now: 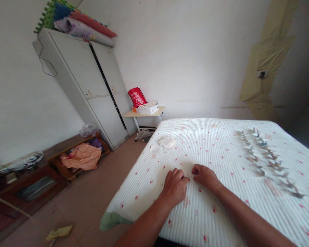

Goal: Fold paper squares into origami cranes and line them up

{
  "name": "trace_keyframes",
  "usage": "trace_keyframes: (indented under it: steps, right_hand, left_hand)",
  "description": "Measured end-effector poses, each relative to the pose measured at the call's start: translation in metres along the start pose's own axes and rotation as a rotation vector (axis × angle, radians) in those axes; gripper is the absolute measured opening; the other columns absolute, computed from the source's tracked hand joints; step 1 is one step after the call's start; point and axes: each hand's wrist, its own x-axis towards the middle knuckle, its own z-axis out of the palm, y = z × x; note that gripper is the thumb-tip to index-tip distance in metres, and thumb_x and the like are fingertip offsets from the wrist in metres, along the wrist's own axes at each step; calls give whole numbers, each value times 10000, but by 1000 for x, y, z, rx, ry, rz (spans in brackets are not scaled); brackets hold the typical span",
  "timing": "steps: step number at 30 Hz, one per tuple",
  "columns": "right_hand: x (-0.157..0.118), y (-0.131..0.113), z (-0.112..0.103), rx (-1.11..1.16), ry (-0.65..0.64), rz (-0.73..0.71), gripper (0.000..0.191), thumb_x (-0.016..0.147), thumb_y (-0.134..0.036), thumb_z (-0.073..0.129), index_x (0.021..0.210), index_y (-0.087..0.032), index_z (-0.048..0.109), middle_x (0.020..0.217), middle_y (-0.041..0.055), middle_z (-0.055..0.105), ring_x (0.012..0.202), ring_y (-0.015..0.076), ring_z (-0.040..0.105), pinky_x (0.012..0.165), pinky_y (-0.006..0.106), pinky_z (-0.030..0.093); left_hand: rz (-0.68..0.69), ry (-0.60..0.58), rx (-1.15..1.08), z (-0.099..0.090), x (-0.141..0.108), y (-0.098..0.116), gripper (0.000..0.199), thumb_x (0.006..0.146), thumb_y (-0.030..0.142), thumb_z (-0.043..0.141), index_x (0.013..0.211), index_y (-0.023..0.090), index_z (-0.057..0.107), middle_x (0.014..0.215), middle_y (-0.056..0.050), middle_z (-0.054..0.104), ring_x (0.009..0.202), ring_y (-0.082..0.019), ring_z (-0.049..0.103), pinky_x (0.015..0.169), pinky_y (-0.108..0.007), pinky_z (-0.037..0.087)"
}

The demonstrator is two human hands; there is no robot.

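Two bare hands meet low over the ribbed quilt [195, 223], the left hand [173, 185] with its fingers curled and the right hand [204, 176] bunched, a small pale piece [190, 175] lying between their fingertips; I cannot tell whether either one grips it. Something so slight could slip from a loose pinch and vanish against the pale ribs, and a sideways sweep of the right forearm might topple the small figures [258, 169] in rows beyond it.

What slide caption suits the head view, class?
Left hand and right hand close together over a spotted bedcover, small objects in rows at right.
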Motion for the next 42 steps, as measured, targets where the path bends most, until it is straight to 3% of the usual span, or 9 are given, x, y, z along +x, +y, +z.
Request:
trace_keyframes:
  steps: [7,10,15,21,26,30,42]
  right_hand:
    - [-5,8,-2,39,1,-191,386,652,-90,453,953,-225,653,955,30,617,834,147,575,715,230,385]
    - [-11,6,-4,15,-3,-265,373,679,-86,442,930,-244,669,951,22,622,856,148,583,741,230,392]
    - [-11,1,-6,4,9,-243,256,759,-155,435,824,-222,673,871,21,636,788,140,586,698,222,392]
    - [-11,-3,-3,-58,39,-203,179,732,-157,480,787,-194,646,830,19,634,745,127,581,653,207,366]
    - [-12,-1,0,-36,72,-232,160,723,-148,482,770,-193,628,804,10,628,722,123,576,648,207,360]
    - [-12,0,0,7,77,-249,167,714,-135,472,751,-198,622,781,3,628,707,120,573,645,204,363]
    - [-13,1,-4,98,106,-287,169,643,-98,459,730,-188,572,762,-2,595,670,110,543,615,200,360]
  left_hand:
    - [-2,35,-13,0,-2,0,205,757,120,496,864,231,632,802,-31,511,824,-170,428,688,-306,330]
    - [-20,55,-17,0,-2,1,216,752,113,491,868,231,632,808,-32,516,822,-172,432,694,-307,336]
    - [-41,81,-52,-1,-1,2,251,749,109,488,903,239,637,828,-34,525,824,-170,442,714,-304,353]
    - [-108,117,-141,3,5,0,159,754,151,509,813,220,639,833,-26,543,847,-165,463,759,-300,372]
    - [-214,138,-261,11,14,-6,258,702,156,566,943,236,614,923,-11,576,904,-168,478,807,-308,384]
    - [-210,110,-322,13,19,-8,191,700,164,578,866,238,638,894,3,600,896,-161,494,809,-305,378]
    - [-290,179,-348,24,28,-7,101,655,93,586,678,188,610,723,15,619,754,-137,514,698,-255,369]
